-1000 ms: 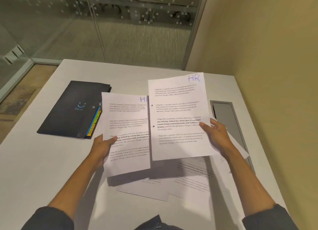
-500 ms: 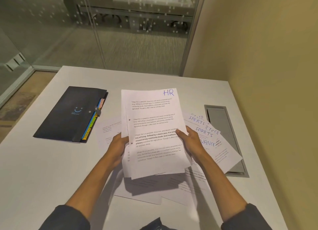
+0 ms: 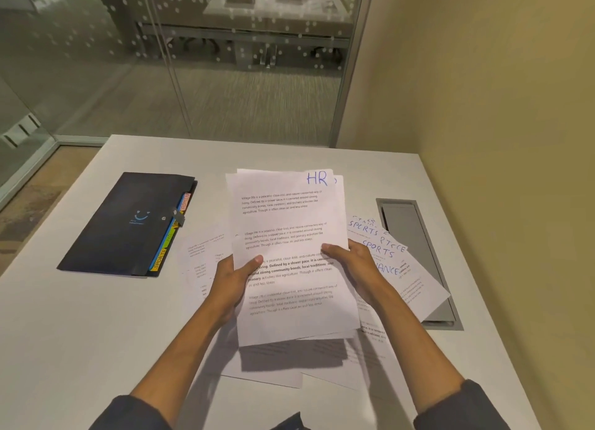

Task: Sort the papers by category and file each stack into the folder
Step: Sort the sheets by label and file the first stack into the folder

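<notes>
Currently: HR stack [image 3: 289, 252], raised right of the folder [image 3: 125, 223], pinched at its sides by left hand [image 3: 233, 280] and right hand [image 3: 352, 263]. Folder closed; nothing visibly filed. Sports and finance sheets [image 3: 389, 259] farther right, loose sheets [image 3: 206, 262] beside it, seemingly pending.

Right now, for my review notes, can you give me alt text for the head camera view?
Both hands, the left hand and right hand, hold a stack of HR papers up over a white table. A closed dark folder with coloured tabs lies to the left, fanned sheets marked SPORTS to the right, more loose sheets underneath.
</notes>
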Available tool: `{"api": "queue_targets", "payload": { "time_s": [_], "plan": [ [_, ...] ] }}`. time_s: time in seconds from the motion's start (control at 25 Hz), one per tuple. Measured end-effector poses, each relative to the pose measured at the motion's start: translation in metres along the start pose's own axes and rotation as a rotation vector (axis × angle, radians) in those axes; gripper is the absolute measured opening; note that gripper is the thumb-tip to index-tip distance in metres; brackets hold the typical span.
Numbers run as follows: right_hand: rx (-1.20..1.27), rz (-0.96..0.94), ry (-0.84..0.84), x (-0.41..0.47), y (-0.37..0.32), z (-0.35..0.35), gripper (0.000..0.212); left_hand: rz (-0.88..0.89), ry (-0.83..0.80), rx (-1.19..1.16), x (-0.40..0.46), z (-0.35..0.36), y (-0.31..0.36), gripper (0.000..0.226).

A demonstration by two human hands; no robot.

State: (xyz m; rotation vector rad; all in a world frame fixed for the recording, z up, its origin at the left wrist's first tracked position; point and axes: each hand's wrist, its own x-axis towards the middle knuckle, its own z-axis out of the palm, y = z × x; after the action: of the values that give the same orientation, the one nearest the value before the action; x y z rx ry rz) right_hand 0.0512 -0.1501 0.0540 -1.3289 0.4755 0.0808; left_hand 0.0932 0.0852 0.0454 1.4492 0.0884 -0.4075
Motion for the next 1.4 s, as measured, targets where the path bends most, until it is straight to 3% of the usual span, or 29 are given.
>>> {"api": "queue_targets", "payload": {
  "time_s": [0.44,0.68,0.92,1.4],
  "plan": [
    [-0.112,-0.079,0.132,-0.005,0.007,0.007,0.013,0.037,-0.049,0.047,0.006,0.007,0.007,0.022],
    [-0.115,-0.152,0.107,-0.016,0.004,0.006,0.021,0.050,-0.050,0.061,0.007,0.006,0.005,0.025],
    [-0.099,-0.238,0.126,-0.022,-0.007,0.004,0.011,0.070,-0.029,0.104,0.009,0.012,0.014,0.018],
    [-0.160,-0.293,0.105,-0.035,0.009,-0.003,0.017,0.081,-0.083,0.164,-0.006,0.011,-0.003,0.025]
  ]
}}
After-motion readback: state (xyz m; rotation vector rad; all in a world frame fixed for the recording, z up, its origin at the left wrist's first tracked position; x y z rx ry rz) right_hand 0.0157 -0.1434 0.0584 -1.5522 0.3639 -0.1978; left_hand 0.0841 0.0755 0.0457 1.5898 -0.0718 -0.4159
